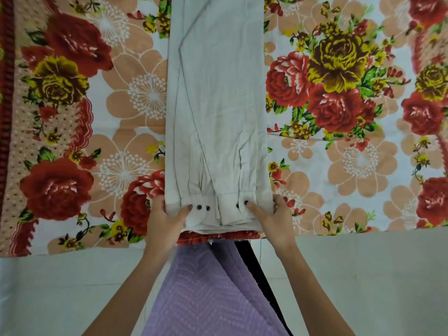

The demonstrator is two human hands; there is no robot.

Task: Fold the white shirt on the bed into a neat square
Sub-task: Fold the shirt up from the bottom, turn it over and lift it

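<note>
The white shirt (218, 98) lies on the bed as a long narrow strip running away from me, sides folded in. Both sleeves lie on top, and their cuffs with dark buttons sit at the near end. My left hand (167, 218) grips the near left corner of the strip, thumb on top beside the left cuff. My right hand (274, 217) grips the near right corner, thumb pressed next to the right cuff's button. The far end of the shirt runs out of the top of the view.
A floral bedsheet (339, 117) with red and yellow roses covers the bed. Its near edge (351, 232) runs just below my hands, with pale floor (375, 282) beyond it. My purple garment (206, 292) hangs below the bed edge.
</note>
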